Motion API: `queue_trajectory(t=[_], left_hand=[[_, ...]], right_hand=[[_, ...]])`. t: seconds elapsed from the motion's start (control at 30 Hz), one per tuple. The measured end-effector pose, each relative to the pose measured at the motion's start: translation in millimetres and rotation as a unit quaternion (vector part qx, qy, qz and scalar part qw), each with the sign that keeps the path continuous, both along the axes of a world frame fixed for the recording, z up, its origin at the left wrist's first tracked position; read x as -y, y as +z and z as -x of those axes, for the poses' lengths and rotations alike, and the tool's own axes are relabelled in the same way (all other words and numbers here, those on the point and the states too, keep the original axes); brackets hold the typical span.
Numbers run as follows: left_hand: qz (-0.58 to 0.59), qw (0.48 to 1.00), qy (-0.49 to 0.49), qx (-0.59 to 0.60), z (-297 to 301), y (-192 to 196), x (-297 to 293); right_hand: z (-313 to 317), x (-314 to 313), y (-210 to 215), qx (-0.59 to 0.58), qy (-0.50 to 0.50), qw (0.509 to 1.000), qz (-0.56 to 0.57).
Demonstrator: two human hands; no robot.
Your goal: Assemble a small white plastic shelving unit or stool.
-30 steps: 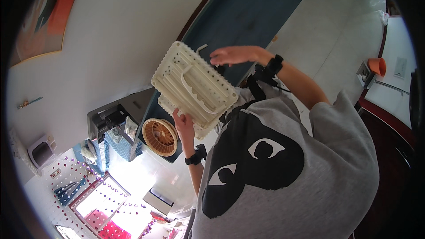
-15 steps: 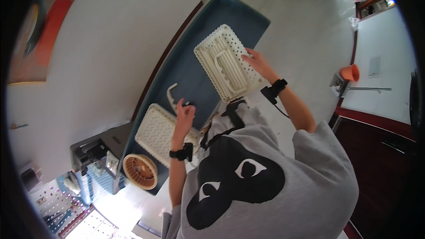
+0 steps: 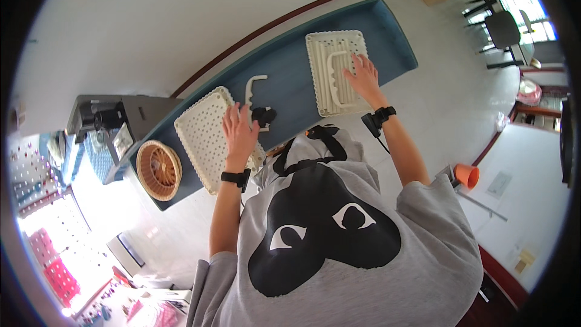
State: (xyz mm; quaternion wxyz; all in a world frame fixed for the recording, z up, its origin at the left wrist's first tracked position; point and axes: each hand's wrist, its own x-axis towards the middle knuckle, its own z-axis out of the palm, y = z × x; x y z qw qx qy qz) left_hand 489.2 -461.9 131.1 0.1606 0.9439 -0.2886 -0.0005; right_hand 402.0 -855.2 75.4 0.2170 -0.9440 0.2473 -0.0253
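My left hand [image 3: 239, 136], fingers spread and holding nothing, is over the right side of a white perforated tray [image 3: 198, 122]. Just right of it on the blue table are a curved white handle [image 3: 249, 89] and a few small black pieces [image 3: 264, 116]. A second white tray [image 3: 314, 54] lies farther right with several white tubes [image 3: 324, 75] and another wavy white handle [image 3: 331, 79] in it. Over that tray's right side, my right hand [image 3: 365, 79] is open, fingertips at or just above the tubes; contact is unclear.
The long blue table [image 3: 284, 60] has a raised rim and runs along a white wall. A round wicker basket [image 3: 159, 169] stands at its left end, beside a dark grey cabinet [image 3: 142, 115]. An orange bin [image 3: 466, 175] and a black chair [image 3: 503, 29] are off to the right.
My view has swung round. The right tray, earlier tilted with my right hand at its edge, now lies flatter and that hand is over it. My left hand has opened out.
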Motion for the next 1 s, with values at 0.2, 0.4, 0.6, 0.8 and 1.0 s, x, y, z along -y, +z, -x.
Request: queue_trajectory(t=[0.2,0.4,0.6,0.8,1.0], left_hand=[[0.06,0.983,0.168,0.03,12.0,10.5,-72.2],[0.093,0.961,0.256,-0.046,24.5,-1.6,-99.9],[0.159,0.971,0.181,-0.007,-16.4,26.7,-58.3],[0.206,0.97,0.105,-0.069,4.6,17.7,-8.9],[0.231,0.965,0.064,-0.104,3.0,17.0,-10.1]], right_hand=[[-18.6,-59.2,-6.0,-0.091,-0.114,0.981,-0.126],[-27.7,-84.6,-0.5,-0.137,-0.073,0.986,-0.061],[-38.1,-77.6,6.0,-0.173,-0.061,0.979,-0.093],[-41.7,-84.8,8.7,-0.184,-0.059,0.977,-0.085],[-37.4,-80.5,7.2,-0.172,-0.039,0.981,-0.083]])
